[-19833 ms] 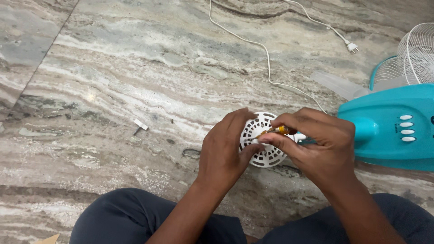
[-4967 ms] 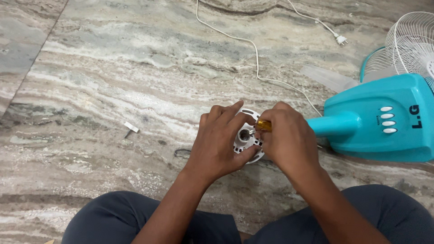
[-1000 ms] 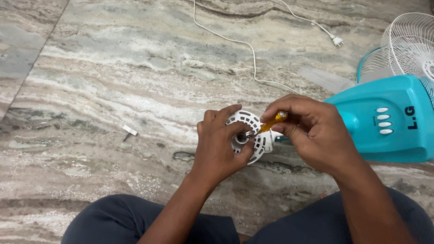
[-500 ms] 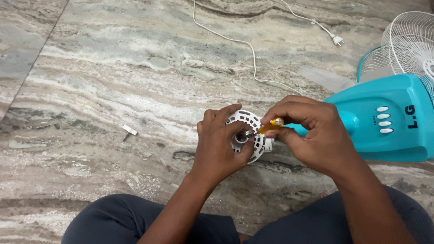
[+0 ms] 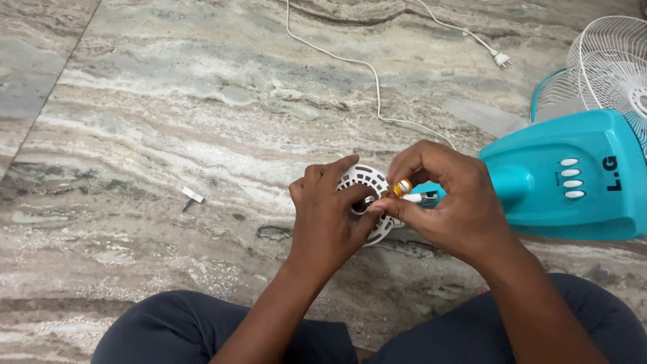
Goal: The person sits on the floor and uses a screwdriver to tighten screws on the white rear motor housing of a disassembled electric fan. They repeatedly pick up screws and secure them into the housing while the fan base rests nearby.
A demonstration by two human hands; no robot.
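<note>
My left hand (image 5: 329,217) grips a round white slotted plastic fan part (image 5: 367,182) just above the stone floor. My right hand (image 5: 450,202) pinches a small screwdriver with a yellow-orange handle (image 5: 403,187). Its metal tip meets the centre of the white part, between my two hands. A thin white piece with bare wire ends (image 5: 419,198) sticks out under my right fingers. Most of the white part is hidden behind my fingers.
A turquoise fan base with white buttons (image 5: 573,176) lies at the right, its white wire guard (image 5: 610,64) behind it. A white power cord (image 5: 367,64) with plug (image 5: 501,60) runs across the floor. A small white screw piece (image 5: 191,197) lies at the left. My knees are at the bottom.
My right hand has tilted the screwdriver lower and drawn closer to the white part. My left hand keeps the same hold. Over the longer span the fan base shifted slightly in view.
</note>
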